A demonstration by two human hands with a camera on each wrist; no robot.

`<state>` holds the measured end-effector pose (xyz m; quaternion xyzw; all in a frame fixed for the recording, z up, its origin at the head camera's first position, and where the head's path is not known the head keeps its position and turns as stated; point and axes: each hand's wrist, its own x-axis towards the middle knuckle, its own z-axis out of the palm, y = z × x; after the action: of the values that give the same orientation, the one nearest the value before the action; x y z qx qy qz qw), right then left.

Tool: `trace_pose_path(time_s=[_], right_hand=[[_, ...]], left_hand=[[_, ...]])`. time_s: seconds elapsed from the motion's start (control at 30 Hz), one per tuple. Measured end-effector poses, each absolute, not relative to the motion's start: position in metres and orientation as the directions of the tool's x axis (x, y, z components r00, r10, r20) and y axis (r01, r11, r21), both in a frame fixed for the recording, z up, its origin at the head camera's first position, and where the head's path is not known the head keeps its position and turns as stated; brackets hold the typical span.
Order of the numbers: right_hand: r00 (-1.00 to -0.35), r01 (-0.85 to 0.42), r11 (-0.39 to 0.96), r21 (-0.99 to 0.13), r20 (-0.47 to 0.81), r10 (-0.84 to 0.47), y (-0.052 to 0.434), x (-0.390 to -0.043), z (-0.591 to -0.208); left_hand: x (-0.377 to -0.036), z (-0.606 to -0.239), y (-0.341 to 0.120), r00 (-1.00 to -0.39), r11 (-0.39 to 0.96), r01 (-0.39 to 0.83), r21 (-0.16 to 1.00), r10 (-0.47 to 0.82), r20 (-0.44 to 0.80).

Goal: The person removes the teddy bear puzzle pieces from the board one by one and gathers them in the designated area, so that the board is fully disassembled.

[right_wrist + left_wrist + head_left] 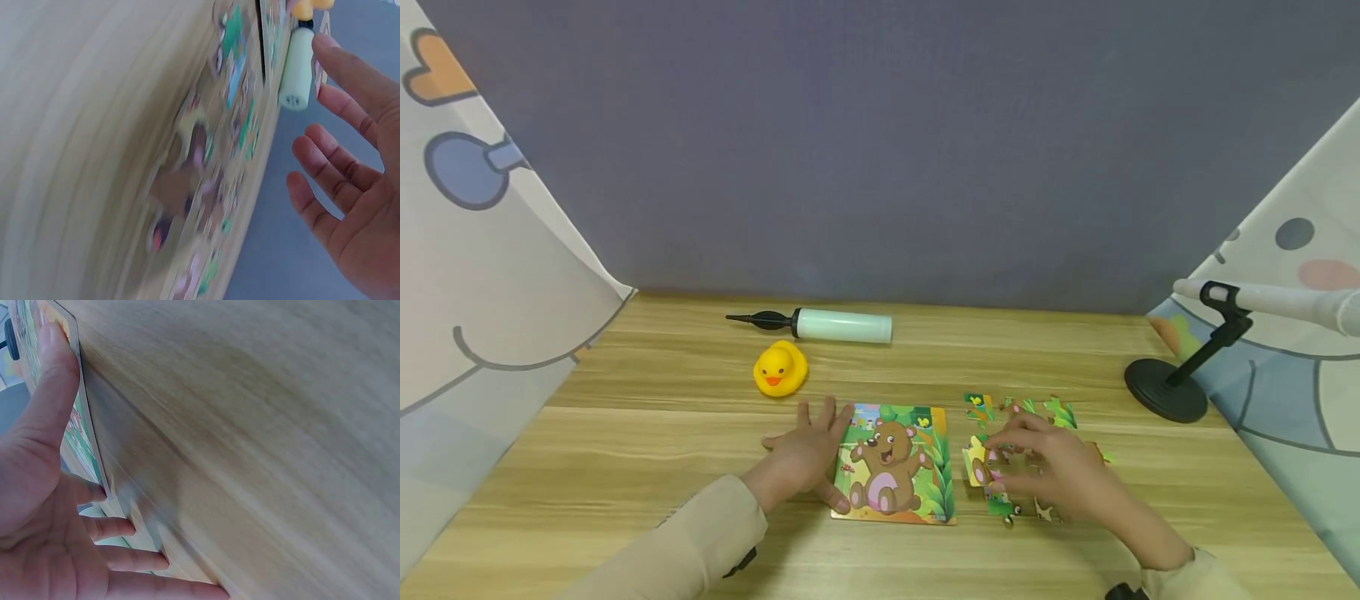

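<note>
A square jigsaw board (891, 479) with a brown bear picture lies on the table. My left hand (802, 458) is spread at its left side, with the thumb on the near left corner and the other fingers straight along the edge. Between thumb and index finger, my right hand (1063, 475) pinches a jigsaw piece (976, 461) just right of the board; the piece is tilted up off the table. Loose jigsaw pieces (1060, 412) lie under and around that hand, which partly hides them. In the right wrist view the held piece (322, 55) appears edge-on at the fingertips.
A yellow rubber duck (780, 368) sits behind the left hand. Behind it lies a pale green hand pump (842, 326) with a black nozzle. A black round-based stand (1165, 390) holding a white tube is at the right. A grey partition (880, 167) borders the table's back.
</note>
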<state>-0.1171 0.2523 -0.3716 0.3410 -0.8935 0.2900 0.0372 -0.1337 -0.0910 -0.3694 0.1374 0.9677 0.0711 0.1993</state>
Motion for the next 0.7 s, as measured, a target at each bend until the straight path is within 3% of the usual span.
trace_pose_path(time_s=[0.53, 0.7], right_hand=[[-0.824, -0.564, 0.726, -0.394, 0.328, -0.462, 0.335, -0.095, -0.382], [-0.855, -0.517, 0.745, -0.421, 0.298, -0.424, 0.356, -0.088, -0.388]], left_hand=[[-0.133, -0.369, -0.093, -0.881, 0.949, 0.243, 0.202, 0.303, -0.363], [-0.132, -0.369, -0.093, -0.882, 0.947, 0.246, 0.208, 0.308, -0.358]])
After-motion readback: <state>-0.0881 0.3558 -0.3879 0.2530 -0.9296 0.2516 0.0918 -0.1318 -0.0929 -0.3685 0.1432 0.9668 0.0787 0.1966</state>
